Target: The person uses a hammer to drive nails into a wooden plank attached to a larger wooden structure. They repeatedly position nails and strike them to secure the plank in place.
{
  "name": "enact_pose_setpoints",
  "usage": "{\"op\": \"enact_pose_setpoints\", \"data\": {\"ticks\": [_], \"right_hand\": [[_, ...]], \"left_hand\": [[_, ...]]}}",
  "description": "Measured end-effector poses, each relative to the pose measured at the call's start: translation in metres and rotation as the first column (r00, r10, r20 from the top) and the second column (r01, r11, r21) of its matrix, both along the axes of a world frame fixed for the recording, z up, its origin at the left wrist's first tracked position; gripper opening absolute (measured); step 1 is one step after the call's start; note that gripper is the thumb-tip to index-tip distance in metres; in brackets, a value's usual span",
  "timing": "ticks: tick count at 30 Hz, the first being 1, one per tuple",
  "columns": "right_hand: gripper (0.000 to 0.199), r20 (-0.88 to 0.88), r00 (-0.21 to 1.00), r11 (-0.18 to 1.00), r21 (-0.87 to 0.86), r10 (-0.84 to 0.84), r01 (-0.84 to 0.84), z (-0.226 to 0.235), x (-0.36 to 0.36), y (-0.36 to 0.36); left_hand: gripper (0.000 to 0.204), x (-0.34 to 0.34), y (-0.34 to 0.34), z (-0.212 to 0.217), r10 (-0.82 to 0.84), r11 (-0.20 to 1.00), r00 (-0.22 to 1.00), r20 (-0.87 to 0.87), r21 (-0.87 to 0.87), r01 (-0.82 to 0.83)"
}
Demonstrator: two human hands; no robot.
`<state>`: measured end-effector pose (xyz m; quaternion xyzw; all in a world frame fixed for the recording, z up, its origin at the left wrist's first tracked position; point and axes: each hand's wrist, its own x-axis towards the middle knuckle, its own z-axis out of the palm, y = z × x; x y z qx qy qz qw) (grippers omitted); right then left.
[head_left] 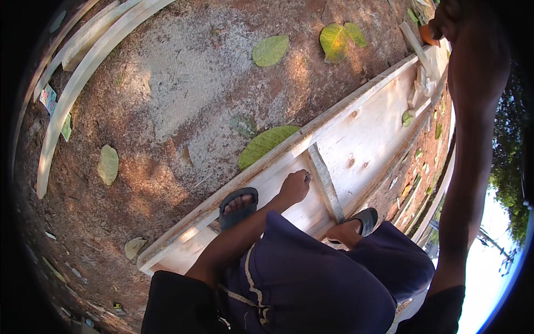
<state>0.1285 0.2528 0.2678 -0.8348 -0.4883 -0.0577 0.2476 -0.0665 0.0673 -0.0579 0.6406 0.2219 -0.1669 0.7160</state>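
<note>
My left hand (pixel 294 188) is closed in a fist low over a long shallow wooden frame with a pale plywood panel (pixel 356 158). A tiny dark tip shows at its fingers, too small to name. Just right of that hand, a short wooden crosspiece (pixel 326 182) spans the frame between its two long side rails. High at the upper right is my raised right hand (pixel 464 42), its fingers curled. An orange-brown thing (pixel 429 35) shows beside those fingers; its kind is hidden, and most of the grip is in shadow.
My sandalled feet, the left foot (pixel 239 206) and right foot (pixel 356 227), are at the frame. Wood offcuts (pixel 420 89) lie at its far end. Long boards (pixel 83 69) rest at the far left. Leaves (pixel 271 50) and pale sawdust (pixel 186 72) cover parts of the reddish soil.
</note>
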Motion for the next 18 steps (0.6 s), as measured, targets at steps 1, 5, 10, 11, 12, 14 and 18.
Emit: {"op": "enact_pose_setpoints", "data": {"ticks": [1,5,10,11,12,14,18], "right_hand": [[0.035,-0.202,0.974,0.995,-0.001,-0.100,0.102,-0.022,-0.015,-0.018],[0.025,-0.287,0.956,0.158,-0.943,0.066,-0.294,-0.116,-0.038,-0.202],[0.046,-0.107,0.968,0.649,-0.757,-0.225,0.067,-0.033,-0.012,-0.092],[0.043,-0.108,0.957,0.775,-0.614,-0.268,0.147,-0.016,-0.012,-0.057],[0.039,-0.180,0.932,0.877,-0.431,-0.315,0.213,0.004,-0.009,-0.033],[0.041,-0.212,0.958,0.980,-0.098,-0.192,0.174,0.039,0.009,-0.005],[0.041,-0.208,0.965,0.966,0.167,-0.161,0.197,0.011,-0.008,-0.017]], "left_hand": [[0.034,-0.003,-0.001,0.000,0.001,1.000,1.000,-0.004,-0.001,-0.001],[0.033,0.006,-0.009,-0.001,0.042,0.999,0.997,0.072,-0.028,-0.040],[0.031,0.002,0.000,-0.004,0.038,0.999,0.999,0.014,-0.031,-0.038],[0.034,0.003,0.009,-0.008,0.023,1.000,1.000,-0.014,0.000,-0.023],[0.037,0.001,0.005,-0.005,-0.018,1.000,0.999,-0.033,-0.003,0.018],[0.037,-0.001,-0.003,-0.004,-0.037,0.999,0.999,0.011,-0.003,0.037],[0.033,0.003,0.002,0.006,-0.040,0.999,0.999,-0.017,-0.008,0.040]]}}
